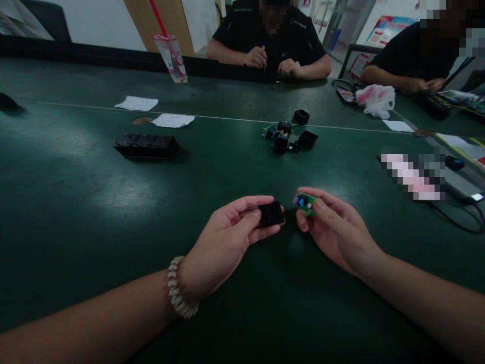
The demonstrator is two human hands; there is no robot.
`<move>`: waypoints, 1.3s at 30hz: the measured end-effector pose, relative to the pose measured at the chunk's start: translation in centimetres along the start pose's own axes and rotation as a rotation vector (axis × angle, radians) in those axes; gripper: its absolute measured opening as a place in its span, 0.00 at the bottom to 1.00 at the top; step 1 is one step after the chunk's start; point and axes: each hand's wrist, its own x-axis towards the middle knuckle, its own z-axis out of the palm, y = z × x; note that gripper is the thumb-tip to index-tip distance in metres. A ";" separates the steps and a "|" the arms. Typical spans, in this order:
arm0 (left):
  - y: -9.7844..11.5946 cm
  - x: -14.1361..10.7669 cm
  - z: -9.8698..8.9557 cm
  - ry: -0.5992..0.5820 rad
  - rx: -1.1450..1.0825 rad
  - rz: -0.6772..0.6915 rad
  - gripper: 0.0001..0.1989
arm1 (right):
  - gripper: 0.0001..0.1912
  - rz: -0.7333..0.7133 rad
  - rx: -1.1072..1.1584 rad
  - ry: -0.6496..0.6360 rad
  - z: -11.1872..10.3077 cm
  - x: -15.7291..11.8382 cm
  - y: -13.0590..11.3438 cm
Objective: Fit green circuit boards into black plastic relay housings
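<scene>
Near the middle of the view, my left hand (231, 232) grips a small black plastic case (272, 214) between thumb and fingers, its hollow side facing up toward me. A short gap to the right, my right hand (337, 230) pinches a small green circuit board (306, 203) that carries blue, black and white parts. Board and case are apart, both held above the table. Beyond my hands lies a loose group of black cases (307, 140) and more green boards (270, 132). To the far left sits a row of black blocks (147, 146) set side by side.
The dark green table (94, 242) spreads under everything. Paper slips (173, 120) and a plastic cup (172, 58) with a red straw stand further back. A plastic bag (376, 99) and a cable (454, 222) are at right. Two people sit across the table.
</scene>
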 end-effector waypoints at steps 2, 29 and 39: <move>0.0 0.0 0.0 -0.007 -0.001 0.003 0.16 | 0.13 -0.005 -0.016 0.009 -0.2 0.1 0.1; -0.4 0.1 -0.9 -0.138 0.144 0.010 0.13 | 0.26 -0.764 -0.870 -0.144 0.8 -1.5 0.0; 0.0 0.0 -0.8 -0.156 0.180 0.001 0.12 | 0.24 -0.819 -0.993 -0.149 1.0 -1.4 -0.4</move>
